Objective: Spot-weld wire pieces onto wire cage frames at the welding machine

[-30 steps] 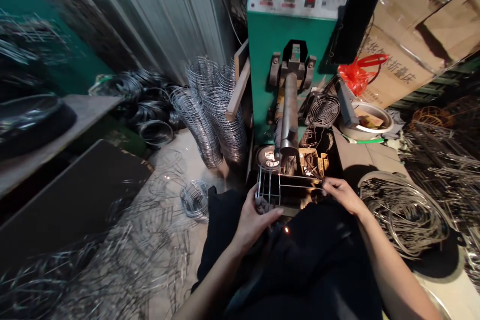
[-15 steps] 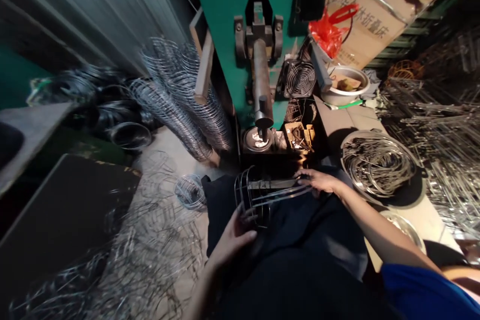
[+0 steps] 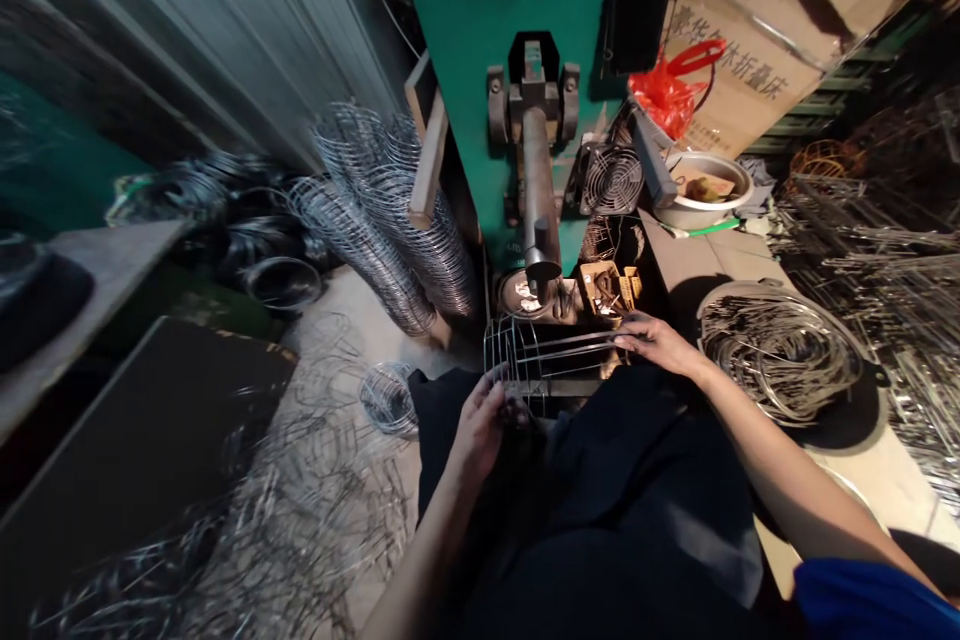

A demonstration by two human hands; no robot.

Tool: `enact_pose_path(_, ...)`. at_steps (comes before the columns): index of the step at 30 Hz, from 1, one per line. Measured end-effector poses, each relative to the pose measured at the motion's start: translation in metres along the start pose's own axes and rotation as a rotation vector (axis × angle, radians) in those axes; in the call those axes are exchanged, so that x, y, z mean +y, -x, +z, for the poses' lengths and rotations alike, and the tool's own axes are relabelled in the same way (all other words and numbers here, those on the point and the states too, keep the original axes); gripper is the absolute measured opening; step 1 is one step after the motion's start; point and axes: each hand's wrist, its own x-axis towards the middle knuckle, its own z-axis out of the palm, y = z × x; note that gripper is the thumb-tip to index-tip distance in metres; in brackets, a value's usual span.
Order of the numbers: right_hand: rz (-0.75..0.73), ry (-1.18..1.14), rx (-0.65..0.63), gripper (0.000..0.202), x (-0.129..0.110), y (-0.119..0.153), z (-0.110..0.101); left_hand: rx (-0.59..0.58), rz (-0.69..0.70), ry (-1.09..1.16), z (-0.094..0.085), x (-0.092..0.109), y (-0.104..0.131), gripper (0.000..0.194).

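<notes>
A wire frame [image 3: 512, 345] with curved wires at its left end and long straight rods running right is held above the dark cloth on the lap. My left hand [image 3: 484, 417] grips the curved end from below, fingers closed on the wires. The far right ends of the rods are pinched in my right hand [image 3: 654, 342]. Just beyond the frame, the machine's thick metal arm [image 3: 540, 200] juts out from a green housing [image 3: 461, 50].
Stacked wire rings [image 3: 375, 220] lean left of the machine. Loose wire pieces [image 3: 300, 490] cover the floor at left. On the right stand a basin of bent wires [image 3: 780, 350], a white bowl [image 3: 739, 182] and heaped wire parts [image 3: 900, 260].
Both hands have lifted the wire frame up and away from the lap, closer to the machine arm. My left hand's fingers have closed more on the wires. The camera view has shifted.
</notes>
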Motion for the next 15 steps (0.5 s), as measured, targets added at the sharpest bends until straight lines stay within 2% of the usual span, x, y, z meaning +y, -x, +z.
enact_pose_path(2, -0.059, 0.034, -0.015, 0.040, -0.012, -0.004, -0.008, -0.002, 0.044, -0.011, 0.004, -0.002, -0.001, 0.062)
enact_pose_path(6, -0.016, -0.056, -0.067, 0.039, -0.029, -0.013, -0.006, 0.051, 0.109, -0.039, 0.015, -0.006, -0.004, 0.055)
enact_pose_path(11, -0.051, -0.067, 0.084, 0.049, -0.030, -0.027, 0.011, 0.081, 0.158, -0.037, 0.024, -0.008, -0.010, 0.057)
enact_pose_path(15, -0.071, -0.056, 0.119, 0.053, -0.030, -0.037, 0.016, 0.070, 0.193, -0.031, 0.025, -0.010, -0.017, 0.054)
